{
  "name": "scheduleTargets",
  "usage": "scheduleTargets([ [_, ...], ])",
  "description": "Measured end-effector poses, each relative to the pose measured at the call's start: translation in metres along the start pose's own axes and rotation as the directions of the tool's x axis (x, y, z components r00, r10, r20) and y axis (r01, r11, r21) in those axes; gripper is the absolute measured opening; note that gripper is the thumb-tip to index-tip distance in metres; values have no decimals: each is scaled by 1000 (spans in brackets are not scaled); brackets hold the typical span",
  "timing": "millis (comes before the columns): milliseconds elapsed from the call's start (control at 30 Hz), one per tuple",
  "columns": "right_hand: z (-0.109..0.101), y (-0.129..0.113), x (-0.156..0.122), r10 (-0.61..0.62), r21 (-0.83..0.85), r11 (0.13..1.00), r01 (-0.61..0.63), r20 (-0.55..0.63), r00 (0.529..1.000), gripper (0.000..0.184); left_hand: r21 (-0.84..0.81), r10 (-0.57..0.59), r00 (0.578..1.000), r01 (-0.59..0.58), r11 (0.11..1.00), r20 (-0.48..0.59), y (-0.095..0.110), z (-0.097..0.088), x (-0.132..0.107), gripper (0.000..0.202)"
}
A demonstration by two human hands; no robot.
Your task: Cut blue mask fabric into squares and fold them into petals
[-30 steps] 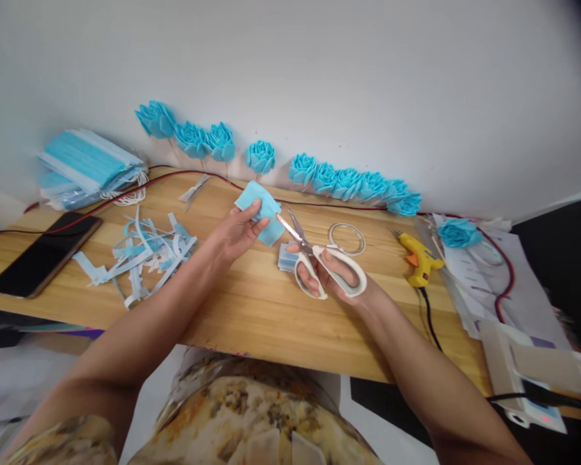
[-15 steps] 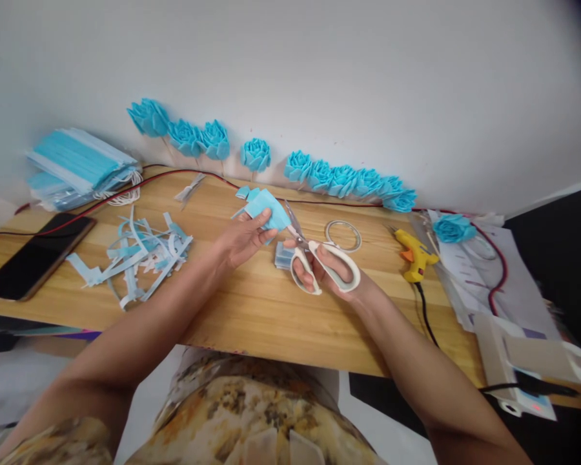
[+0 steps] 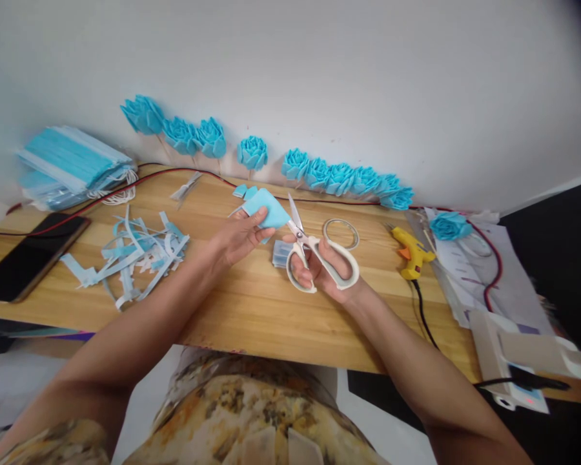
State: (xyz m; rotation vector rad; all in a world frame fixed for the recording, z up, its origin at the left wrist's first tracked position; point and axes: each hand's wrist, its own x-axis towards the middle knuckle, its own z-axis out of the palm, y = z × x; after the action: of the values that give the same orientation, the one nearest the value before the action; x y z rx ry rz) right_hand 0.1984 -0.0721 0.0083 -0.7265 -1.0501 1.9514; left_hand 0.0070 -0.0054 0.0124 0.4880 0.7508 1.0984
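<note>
Between thumb and fingers, my left hand (image 3: pixel 244 237) pinches a piece of light blue mask fabric (image 3: pixel 270 210). My right hand (image 3: pixel 326 270) is closed through the handles of white-handled scissors (image 3: pixel 297 234). The blades are parted, their tips pointing away from me, close to the fabric's right corner. Beneath the scissors, partly hidden, lies a small stack of blue pieces (image 3: pixel 281 253). A few cut blue pieces (image 3: pixel 242 191) rest just beyond my left hand.
Blue fabric flowers (image 3: pixel 252 153) on stems lean along the wall. At left lie stacked masks (image 3: pixel 77 161), a phone (image 3: pixel 31 258) and cut strips (image 3: pixel 130 252). To the right are a tape ring (image 3: pixel 340 234), a yellow glue gun (image 3: pixel 413 252), papers (image 3: pixel 503 271) and a power strip (image 3: pixel 506 361).
The scissors' blades have opened wider and turned more upright. The blue fabric in my left hand is now spread flatter, with its corner by the blades. The whole view has shifted slightly.
</note>
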Motion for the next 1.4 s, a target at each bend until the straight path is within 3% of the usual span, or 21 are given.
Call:
scheduleTargets([
  [333,-2,0,0,-26,-2,1000,26,13,1000,57,17,21,996,-23,1000,86,4,-3,0,29],
  [600,-2,-1,1,-13,53,999,14,-7,1000,57,8,29,992,-30,1000,120,4,-5,0,21],
  [700,-3,0,1,-17,53,998,16,15,1000,57,8,39,991,-41,999,127,4,-5,1,23],
  [900,-4,2,0,-11,37,999,8,74,997,57,17,39,991,-42,999,128,5,-6,1,6],
  [1100,-3,2,1,-51,67,997,44,114,992,55,53,18,979,-30,998,204,0,-4,-1,6],
  [1400,0,2,2,-54,143,989,40,90,995,58,31,42,987,-48,998,158,-2,-3,-1,8],
])
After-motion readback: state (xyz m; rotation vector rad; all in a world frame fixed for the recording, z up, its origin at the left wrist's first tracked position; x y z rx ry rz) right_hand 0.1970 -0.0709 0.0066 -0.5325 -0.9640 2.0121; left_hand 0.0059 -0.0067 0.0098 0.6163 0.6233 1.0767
